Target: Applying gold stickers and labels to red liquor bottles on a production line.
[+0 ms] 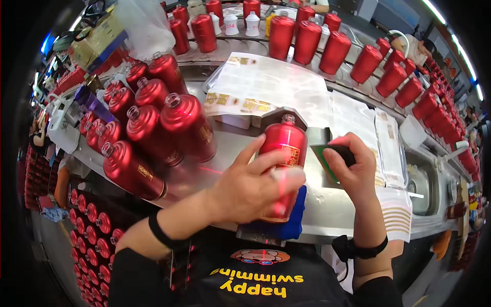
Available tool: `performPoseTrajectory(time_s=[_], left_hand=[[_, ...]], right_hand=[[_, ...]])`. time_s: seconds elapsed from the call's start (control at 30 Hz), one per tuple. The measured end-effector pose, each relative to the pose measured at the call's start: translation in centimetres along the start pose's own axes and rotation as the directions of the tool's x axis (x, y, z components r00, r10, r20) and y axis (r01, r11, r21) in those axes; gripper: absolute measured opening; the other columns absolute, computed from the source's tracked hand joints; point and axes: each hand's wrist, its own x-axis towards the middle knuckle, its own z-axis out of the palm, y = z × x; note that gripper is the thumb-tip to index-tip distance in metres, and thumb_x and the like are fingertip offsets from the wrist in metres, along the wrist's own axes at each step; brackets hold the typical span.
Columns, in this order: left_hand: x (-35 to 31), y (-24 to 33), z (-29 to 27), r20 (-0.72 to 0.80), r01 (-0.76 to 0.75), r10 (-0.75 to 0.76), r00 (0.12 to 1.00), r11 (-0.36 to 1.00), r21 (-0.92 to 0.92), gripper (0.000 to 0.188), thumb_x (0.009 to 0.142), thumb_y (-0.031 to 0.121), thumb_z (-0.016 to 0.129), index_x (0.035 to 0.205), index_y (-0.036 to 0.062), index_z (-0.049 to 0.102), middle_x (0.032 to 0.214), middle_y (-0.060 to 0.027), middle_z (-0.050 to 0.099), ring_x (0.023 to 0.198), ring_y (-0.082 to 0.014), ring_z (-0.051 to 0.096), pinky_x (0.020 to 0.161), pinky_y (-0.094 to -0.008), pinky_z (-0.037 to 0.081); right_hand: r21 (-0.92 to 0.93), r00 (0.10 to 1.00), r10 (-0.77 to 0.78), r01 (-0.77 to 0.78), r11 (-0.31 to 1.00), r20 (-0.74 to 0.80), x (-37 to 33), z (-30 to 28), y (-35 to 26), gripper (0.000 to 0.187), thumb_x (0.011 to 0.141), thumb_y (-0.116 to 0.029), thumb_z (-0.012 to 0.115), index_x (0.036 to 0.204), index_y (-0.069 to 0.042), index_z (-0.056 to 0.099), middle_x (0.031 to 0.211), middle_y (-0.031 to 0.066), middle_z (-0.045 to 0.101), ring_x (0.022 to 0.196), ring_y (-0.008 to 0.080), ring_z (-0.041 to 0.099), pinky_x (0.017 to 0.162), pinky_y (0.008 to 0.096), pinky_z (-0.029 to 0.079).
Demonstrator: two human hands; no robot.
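Red bottle (pixel 280 139) leans before me over a blue cloth (pixel 295 226) at the near edge of the bench (pixel 325 199). My left hand (pixel 250 184), blurred, spreads across its front by the gold label (pixel 291 154); whether it grips or just presses, I can't tell. Apart from it, my right hand (pixel 359 162) pinches a green-edged scraper (pixel 324 162), clear of the bottle. I'd steady the bottle and smooth lightly outward from the label's middle.

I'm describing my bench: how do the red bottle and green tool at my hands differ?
The bottle is red with gold markings; the tool is green and black. The bottle is larger and rounded; the tool, smaller and flatter. The left hand touches the bottle; the right hand grips the tool.
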Motion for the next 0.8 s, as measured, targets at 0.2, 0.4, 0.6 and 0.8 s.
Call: performPoseTrajectory(time_s=[0.2,0.4,0.6,0.8], left_hand=[[1.8,-5.0,2.7,-0.391,0.273,-0.372,0.842,0.918,-0.287,0.041,0.097,0.025,0.051,0.132,0.0028,0.055,0.113,-0.0169,0.062,0.114,-0.0306,0.055,0.100,-0.0382,0.041],[2.8,-6.4,4.9,0.315,0.260,-0.772,0.553,-0.199,-0.945,0.033,0.099,0.033,0.050,0.115,0.0072,0.064,0.100,-0.0097,0.069,0.086,-0.0157,0.064,0.087,-0.0341,0.050],[7.1,-9.7,6.3,0.597,0.535,-0.479,0.643,-0.277,-0.798,0.025,0.083,0.034,0.067,0.088,0.0090,0.067,0.084,-0.0063,0.070,0.071,-0.0146,0.065,0.068,-0.0318,0.052],[4.4,-4.8,3.1,0.467,0.448,-0.654,0.595,-0.213,-0.868,0.019,0.079,0.026,0.074,0.079,0.0071,0.068,0.072,-0.0055,0.066,0.059,-0.0138,0.059,0.058,-0.0320,0.049]], right_hand=[[0.083,0.916,-0.174,0.154,0.985,0.361,3.3,2.6,-1.9,0.016,0.077,-0.010,0.074,0.087,-0.003,0.063,0.077,0.0117,0.060,0.072,0.0314,0.057,0.065,0.0388,0.046],[0.062,0.760,-0.375,0.407,0.911,0.531,3.6,4.2,-5.5,0.014,0.076,-0.006,0.072,0.087,-0.006,0.063,0.077,0.0096,0.058,0.071,0.0305,0.056,0.066,0.0403,0.044],[-0.106,0.981,-0.168,0.178,0.978,0.096,2.7,1.3,-2.1,0.009,0.086,-0.005,0.066,0.089,0.000,0.060,0.077,0.0080,0.055,0.069,0.0174,0.053,0.064,0.0278,0.042],[0.023,0.997,-0.044,0.043,0.999,0.068,1.0,-1.1,-2.4,0.012,0.092,-0.010,0.063,0.092,0.000,0.056,0.082,0.0019,0.051,0.076,0.0096,0.047,0.070,0.0213,0.038]])
